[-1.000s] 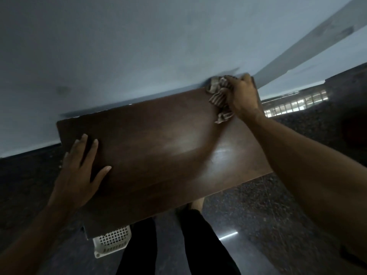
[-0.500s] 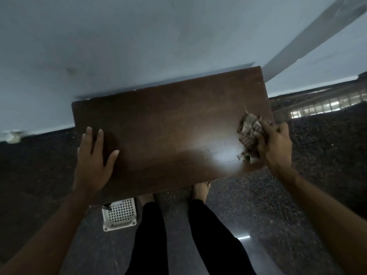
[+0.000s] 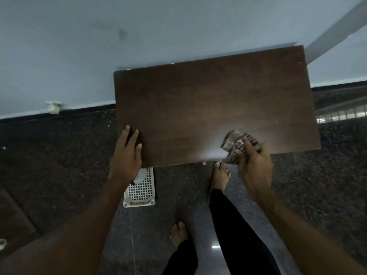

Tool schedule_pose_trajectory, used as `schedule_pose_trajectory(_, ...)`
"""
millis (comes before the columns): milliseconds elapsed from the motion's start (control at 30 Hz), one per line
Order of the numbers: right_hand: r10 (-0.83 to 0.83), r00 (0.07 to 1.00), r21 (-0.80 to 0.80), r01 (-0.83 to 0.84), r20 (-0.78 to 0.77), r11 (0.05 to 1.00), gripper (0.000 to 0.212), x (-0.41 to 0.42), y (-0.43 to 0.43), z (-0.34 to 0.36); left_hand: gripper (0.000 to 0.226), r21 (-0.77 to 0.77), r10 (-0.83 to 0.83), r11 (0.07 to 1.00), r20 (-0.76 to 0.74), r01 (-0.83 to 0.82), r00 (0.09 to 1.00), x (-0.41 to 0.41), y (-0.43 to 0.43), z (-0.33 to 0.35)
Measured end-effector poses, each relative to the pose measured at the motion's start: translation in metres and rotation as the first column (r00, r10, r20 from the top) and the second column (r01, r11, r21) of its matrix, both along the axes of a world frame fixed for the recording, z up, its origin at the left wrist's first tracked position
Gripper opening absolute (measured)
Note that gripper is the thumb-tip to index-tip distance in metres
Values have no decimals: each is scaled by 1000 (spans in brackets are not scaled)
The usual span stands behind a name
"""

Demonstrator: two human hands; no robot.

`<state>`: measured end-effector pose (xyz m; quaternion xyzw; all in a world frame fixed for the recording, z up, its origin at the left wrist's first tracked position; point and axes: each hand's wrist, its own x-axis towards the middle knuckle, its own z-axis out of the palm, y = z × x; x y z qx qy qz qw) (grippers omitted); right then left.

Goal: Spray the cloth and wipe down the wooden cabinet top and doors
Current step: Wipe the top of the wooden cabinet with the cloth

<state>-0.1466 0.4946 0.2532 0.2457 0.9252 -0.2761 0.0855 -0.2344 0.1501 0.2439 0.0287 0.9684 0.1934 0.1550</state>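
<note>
cabinet top [image 3: 208, 108] 1; cloth [image 3: 235, 144] 1; hands 2 (left hand [image 3: 125, 158], right hand [image 3: 255, 167]); basket [image 3: 141, 193] 1; feet [image 3: 220, 175] 2

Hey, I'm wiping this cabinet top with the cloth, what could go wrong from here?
The cloth, bunched in the right hand, sits at the front edge of the cabinet top; another pull could sweep it off. The white basket on the floor lies close to the bare feet, so a step left might catch it.

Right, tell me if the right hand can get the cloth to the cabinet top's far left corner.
Probably yes. The right hand holds the cloth at the near right edge of the cabinet top; the wood between lies bare, and the left hand rests on the near left corner, off that path.
</note>
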Motion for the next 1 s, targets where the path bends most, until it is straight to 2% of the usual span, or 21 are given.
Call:
schedule_pose_trajectory(100, 18, 1000, -60, -18, 3, 998, 47, -2, -62, -3, 47, -8, -49, 999, 40, 49, 998, -1, -12, 4)
schedule_pose_trajectory(233, 144, 988, -120, -150, -62, 981, 44, -12, -136, -9, 45, -67, -88, 993, 84, 94, 993, -14, -14, 20)
schedule_pose_trajectory(400, 308, 936, -20, -316, -173, 949, 32, -25, -224, -11, 46, -151, -69, 985, 84, 81, 994, -30, -12, 33)
schedule_pose_trajectory(500, 409, 871, 13, -421, -272, 907, 24, -27, -271, -15, 48, -209, -61, 975, 62, 73, 996, -44, -7, 29)
schedule_pose_trajectory(567, 422, 842, -9, -451, -335, 892, 18, -26, -297, -18, 54, -273, -104, 956, 31, 108, 994, -51, -1, 25)
schedule_pose_trajectory(633, 442, 829, 20, -464, -342, 886, 20, -29, -309, -22, 62, -329, -139, 934, 27, 140, 990, -52, 8, 24)
schedule_pose_trajectory(833, 518, 794, 65, -527, -320, 848, 29, -11, -246, -27, 71, -315, -84, 942, 109, 114, 991, -43, 31, 23)
schedule_pose_trajectory(867, 484, 811, 49, -497, -328, 866, 27, -7, -222, -29, 72, -310, -69, 944, 137, 109, 988, -38, 35, 21)
schedule_pose_trajectory(933, 356, 863, 39, -367, -358, 929, 6, 0, -165, -36, 76, -315, -20, 946, 174, 75, 984, -21, 43, 12)
schedule_pose_trajectory(967, 291, 887, 29, -301, -358, 953, 11, 3, -137, -39, 78, -325, 9, 945, 160, 44, 987, -11, 47, 3)
schedule_pose_trajectory(1000, 290, 884, 82, -280, -368, 956, 13, 6, -111, -41, 79, -333, 31, 943, 121, 11, 992, -2, 49, -7)
